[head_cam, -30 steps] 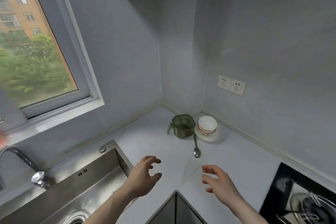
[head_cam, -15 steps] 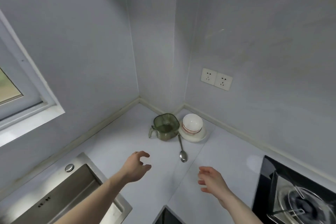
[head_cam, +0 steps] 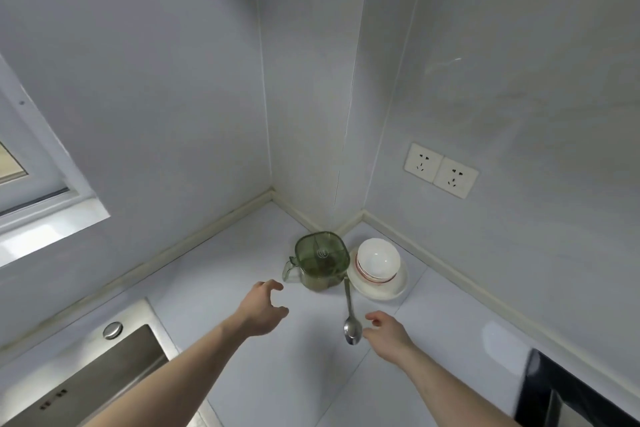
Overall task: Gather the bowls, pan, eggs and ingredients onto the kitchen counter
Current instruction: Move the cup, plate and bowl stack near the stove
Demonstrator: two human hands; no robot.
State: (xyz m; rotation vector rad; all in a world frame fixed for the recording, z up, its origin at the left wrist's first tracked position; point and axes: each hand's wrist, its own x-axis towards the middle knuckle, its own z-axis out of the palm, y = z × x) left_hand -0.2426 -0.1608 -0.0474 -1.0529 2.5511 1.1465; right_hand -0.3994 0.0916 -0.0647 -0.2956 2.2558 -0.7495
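Both hands have advanced toward the counter corner since the earlier frames, and the camera has turned away from the window and sink, so less of each now shows.

Head view:

1. Left hand point(head_cam: 260, 309): extended over the counter point(head_cam: 214, 274), fingers loosely curled with thumb and fingers apart, holding nothing. It sits just short of the green jug point(head_cam: 320, 259), not touching it.

2. Right hand point(head_cam: 388, 333): extended over the counter, fingers relaxed and slightly bent, holding nothing. Its fingertips lie just beside the bowl end of the spoon point(head_cam: 350, 319); whether they touch it cannot be told.

3. Green jug: translucent, with a handle on its left side, upright in the corner where the two walls meet.

4. White bowls point(head_cam: 378, 258): stacked, red band near the rim of a lower one, seated on a white plate point(head_cam: 398, 288) immediately right of the jug, appearing to touch it.

5. Spoon: metal, lying flat on the counter, handle pointing toward the gap between jug and plate, bowl end nearest the person.

6. Sink point(head_cam: 104, 381): stainless steel, lower left, with a round metal cap point(head_cam: 112, 330) at its rear rim.

7. Double wall socket point(head_cam: 441, 170): on the right wall above the bowls.

8. Window frame point(head_cam: 52, 198): at the left edge.

9. Black hob point(head_cam: 561, 388): at the lower right edge, partly cut off.
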